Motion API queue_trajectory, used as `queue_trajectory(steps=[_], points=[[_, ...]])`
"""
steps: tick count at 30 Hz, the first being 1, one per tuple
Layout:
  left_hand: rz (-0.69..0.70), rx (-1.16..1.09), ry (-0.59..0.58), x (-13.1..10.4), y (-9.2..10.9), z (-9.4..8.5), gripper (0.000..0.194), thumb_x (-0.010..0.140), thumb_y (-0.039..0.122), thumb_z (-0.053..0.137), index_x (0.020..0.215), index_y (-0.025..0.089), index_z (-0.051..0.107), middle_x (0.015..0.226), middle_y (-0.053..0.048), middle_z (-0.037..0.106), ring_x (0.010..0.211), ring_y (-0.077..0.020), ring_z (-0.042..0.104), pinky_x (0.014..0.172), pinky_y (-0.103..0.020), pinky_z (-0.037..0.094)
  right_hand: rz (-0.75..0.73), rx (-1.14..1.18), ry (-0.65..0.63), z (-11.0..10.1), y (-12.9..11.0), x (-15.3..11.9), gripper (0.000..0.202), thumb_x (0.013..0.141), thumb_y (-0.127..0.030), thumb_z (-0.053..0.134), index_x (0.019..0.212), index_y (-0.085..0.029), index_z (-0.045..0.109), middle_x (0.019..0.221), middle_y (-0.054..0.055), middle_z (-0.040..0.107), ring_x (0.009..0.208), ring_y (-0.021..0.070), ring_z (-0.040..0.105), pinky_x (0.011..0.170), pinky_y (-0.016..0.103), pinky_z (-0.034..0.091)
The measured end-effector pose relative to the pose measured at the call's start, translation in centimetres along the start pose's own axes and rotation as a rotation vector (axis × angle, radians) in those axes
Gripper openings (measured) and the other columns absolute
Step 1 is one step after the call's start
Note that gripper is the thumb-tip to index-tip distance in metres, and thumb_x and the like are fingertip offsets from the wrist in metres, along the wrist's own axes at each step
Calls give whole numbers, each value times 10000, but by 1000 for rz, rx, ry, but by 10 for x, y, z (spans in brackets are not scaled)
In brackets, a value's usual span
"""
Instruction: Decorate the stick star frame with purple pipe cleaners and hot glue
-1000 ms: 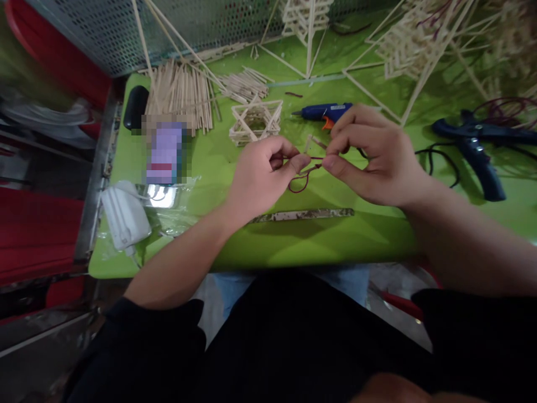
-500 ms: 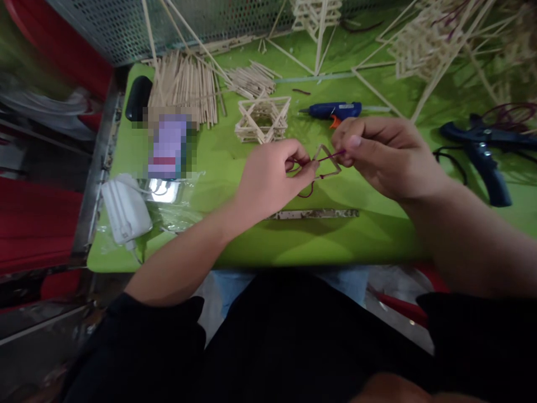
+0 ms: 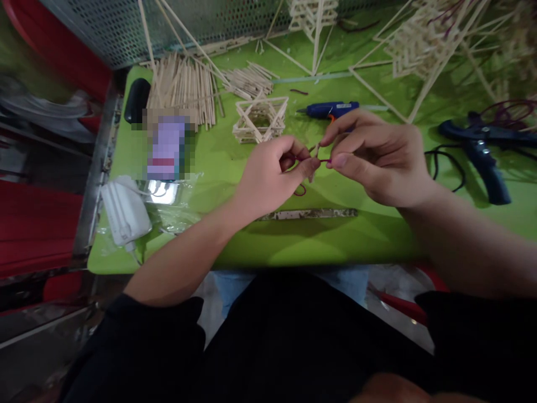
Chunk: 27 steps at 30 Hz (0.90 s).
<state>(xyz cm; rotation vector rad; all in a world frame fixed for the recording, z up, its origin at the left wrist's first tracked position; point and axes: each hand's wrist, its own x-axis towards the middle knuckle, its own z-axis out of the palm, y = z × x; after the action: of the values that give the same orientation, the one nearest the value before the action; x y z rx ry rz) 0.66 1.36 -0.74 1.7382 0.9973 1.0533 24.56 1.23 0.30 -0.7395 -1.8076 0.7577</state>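
Note:
Over the green tabletop, my left hand (image 3: 274, 176) is closed in a pinch on a thin purple cord (image 3: 325, 161). My right hand (image 3: 375, 159) pinches the same cord between thumb and finger, just to the right. A small frame of thin wooden sticks (image 3: 316, 150) shows in part between the hands; most of it is hidden by the fingers. A loop of the cord (image 3: 299, 190) hangs below my left hand. Just beyond my hands sits a star-shaped stick structure (image 3: 260, 118), and a blue glue gun (image 3: 331, 109) lies partly behind my right hand.
A flat mottled strip (image 3: 314, 214) lies near the table's front edge. At left are piles of sticks (image 3: 184, 87), a blurred purple item (image 3: 168, 148) and a white power bank (image 3: 126, 210). Dark blue cutters (image 3: 486, 159) lie right; larger stick structures (image 3: 419, 50) stand behind.
My right hand has come closer to my left hand, and the cord between them is shorter. The small stick frame has turned and shows less. The cord loop has shifted.

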Motion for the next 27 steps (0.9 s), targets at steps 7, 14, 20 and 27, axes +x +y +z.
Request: queue_trajectory(steps=[7, 14, 20, 27], points=[[-54, -168, -14, -1, 5, 1, 249, 1074, 351, 921, 979, 231, 725, 887, -25, 745, 782, -161, 712, 682, -321, 626, -9, 17, 16, 3, -1, 0, 212, 1013, -461, 919, 894, -298, 850, 1026, 69, 809, 1040, 267, 770, 956, 476, 587], [-85, -234, -33, -3, 9, 6, 225, 1077, 192, 868, 967, 240, 679, 826, 15, 696, 720, -138, 671, 659, -311, 599, -22, 29, -2, 2, -1, -2, 161, 1022, -445, 913, 943, -313, 864, 1064, 75, 807, 1028, 273, 765, 920, 479, 598], [-139, -242, 7, -4, 14, 7, 192, 1075, 220, 844, 988, 248, 676, 861, 4, 751, 698, -138, 683, 611, -306, 574, 12, 27, 21, 3, -3, -2, 171, 1005, -457, 925, 920, -321, 866, 1061, 61, 813, 1026, 262, 757, 919, 469, 590], [-109, -241, 7, -4, 21, 4, 87, 1061, 182, 775, 992, 229, 751, 930, -26, 804, 804, -147, 765, 685, -292, 627, 13, -20, -22, 1, -7, -2, 180, 1033, -476, 884, 929, -332, 852, 1055, 73, 805, 1054, 305, 749, 994, 556, 596]])
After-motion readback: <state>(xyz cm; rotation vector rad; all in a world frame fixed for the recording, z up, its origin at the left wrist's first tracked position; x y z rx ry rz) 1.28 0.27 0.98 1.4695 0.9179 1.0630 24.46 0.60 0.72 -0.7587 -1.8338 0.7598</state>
